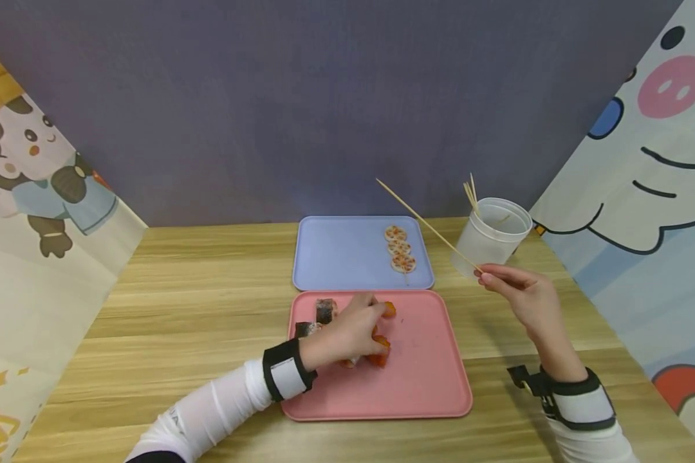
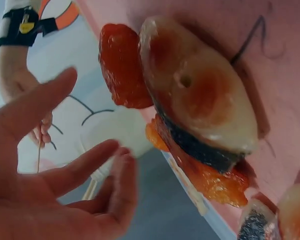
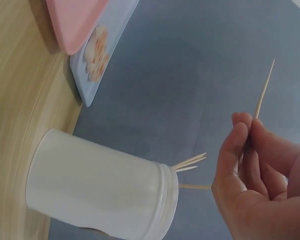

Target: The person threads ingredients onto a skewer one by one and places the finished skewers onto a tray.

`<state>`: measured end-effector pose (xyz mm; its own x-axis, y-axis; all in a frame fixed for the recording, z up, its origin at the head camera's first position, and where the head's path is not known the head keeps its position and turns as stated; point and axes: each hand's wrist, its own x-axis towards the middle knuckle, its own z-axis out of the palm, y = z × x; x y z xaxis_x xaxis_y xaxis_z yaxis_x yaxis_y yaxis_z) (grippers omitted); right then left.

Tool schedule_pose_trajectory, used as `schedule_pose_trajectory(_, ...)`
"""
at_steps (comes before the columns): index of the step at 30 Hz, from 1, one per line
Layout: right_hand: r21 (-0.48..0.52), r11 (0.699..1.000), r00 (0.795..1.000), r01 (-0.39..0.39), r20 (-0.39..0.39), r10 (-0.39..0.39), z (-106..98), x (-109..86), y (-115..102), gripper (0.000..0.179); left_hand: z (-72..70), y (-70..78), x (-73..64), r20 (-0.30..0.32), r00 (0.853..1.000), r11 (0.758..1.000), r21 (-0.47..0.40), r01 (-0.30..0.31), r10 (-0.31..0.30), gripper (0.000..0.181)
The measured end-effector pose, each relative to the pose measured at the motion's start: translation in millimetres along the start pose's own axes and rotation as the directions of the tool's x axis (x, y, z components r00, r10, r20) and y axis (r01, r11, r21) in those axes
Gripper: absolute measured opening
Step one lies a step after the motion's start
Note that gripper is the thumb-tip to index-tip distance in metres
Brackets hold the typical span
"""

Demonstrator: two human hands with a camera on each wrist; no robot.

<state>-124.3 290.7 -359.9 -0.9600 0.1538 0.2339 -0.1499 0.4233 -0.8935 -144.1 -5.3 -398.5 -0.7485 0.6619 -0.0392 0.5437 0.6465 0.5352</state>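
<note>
My left hand (image 1: 353,328) reaches over the pink tray (image 1: 423,386), fingers spread and apart. Near its thumb lies an orange-red food piece (image 1: 380,360), and a smaller orange piece (image 1: 389,310) is by its fingertips. Up close in the left wrist view, a pale slice with dark skin and a small hole (image 2: 215,95) rests against a glossy red piece (image 2: 122,70); the hand looks clear of both. Dark-edged pieces (image 1: 326,311) sit left of the hand. Between thumb and fingers, my right hand (image 1: 533,299) pinches a thin wooden skewer (image 1: 428,226), raised and slanting up to the left.
Behind the pink tray is a blue tray (image 1: 336,257), bearing several lotus root slices (image 1: 403,262) threaded on a skewer. A white cup (image 1: 486,238) with several wooden skewers (image 1: 471,195) stands at the back right. A grey wall (image 1: 347,116) closes the back of the wooden table (image 1: 208,289).
</note>
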Motion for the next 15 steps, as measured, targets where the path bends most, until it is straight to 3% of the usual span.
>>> schedule_pose_trajectory(3, -0.009, 1.0, 1.0, 0.009, 0.003, -0.009, -2.5, -0.1, 0.8, 0.027, 5.4, 2.6, -1.0, 0.053, 0.998, 0.996, 0.085, 0.019, -0.023, 0.052)
schedule_pose_trajectory(7, -0.037, 0.999, 1.0, 0.021, 0.006, -0.021, -4.5, -0.9, 0.7, 0.028, 10.1, 4.4, -1.0, 0.08, 0.997, 0.976, 0.218, -0.01, -0.008, 0.041)
schedule_pose_trajectory(15, -0.08, 0.997, 1.0, 0.004, 0.005, -0.004, -5.4, -0.9, 0.9, 0.031, 9.1, 6.1, -1.3, 0.108, 0.993, 0.963, 0.261, -0.073, 0.046, 0.028)
